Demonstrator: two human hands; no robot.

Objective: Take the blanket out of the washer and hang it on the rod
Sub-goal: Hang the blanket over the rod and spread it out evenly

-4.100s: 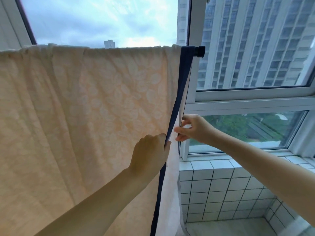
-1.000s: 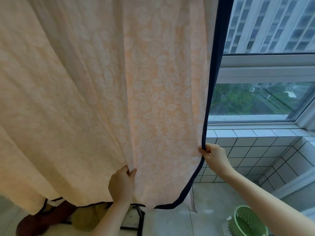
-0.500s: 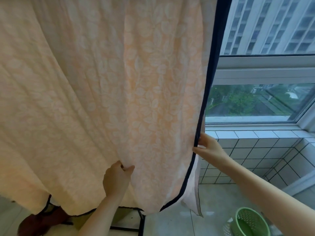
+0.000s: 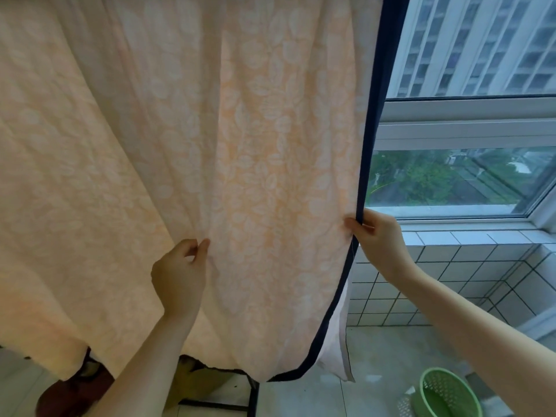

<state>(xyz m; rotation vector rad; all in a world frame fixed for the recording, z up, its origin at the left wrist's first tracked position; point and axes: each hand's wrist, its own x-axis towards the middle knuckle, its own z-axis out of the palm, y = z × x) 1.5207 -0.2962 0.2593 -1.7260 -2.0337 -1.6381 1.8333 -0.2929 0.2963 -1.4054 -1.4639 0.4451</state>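
**Peach blanket hanging by the window, both hands on it**

The blanket (image 4: 255,161) hung in front of the person as a broad curtain and filled most of the view. Its top ran out past the upper edge, so what it hung from could not be seen. The cloth was pale peach, thin enough to glow with daylight, and carried a paler leaf pattern. It fell in long, soft vertical folds. A dark navy binding (image 4: 373,115) ran down its right side and curved round the bottom corner. A white layer (image 4: 335,350) peeked out behind that corner.

The left hand (image 4: 180,275) pinched a small fold of the peach cloth between thumb and fingertips, low in the middle of the blanket. The right hand (image 4: 379,239) gripped the navy-bound edge, thumb on the near face and fingers curled behind.

To the right stood a white-framed window (image 4: 469,133) above a wall of glossy square white tiles (image 4: 436,281) with dark grout. A green perforated plastic basket (image 4: 445,395) sat on the pale floor. A black metal frame (image 4: 251,395) showed under the blanket's hem.
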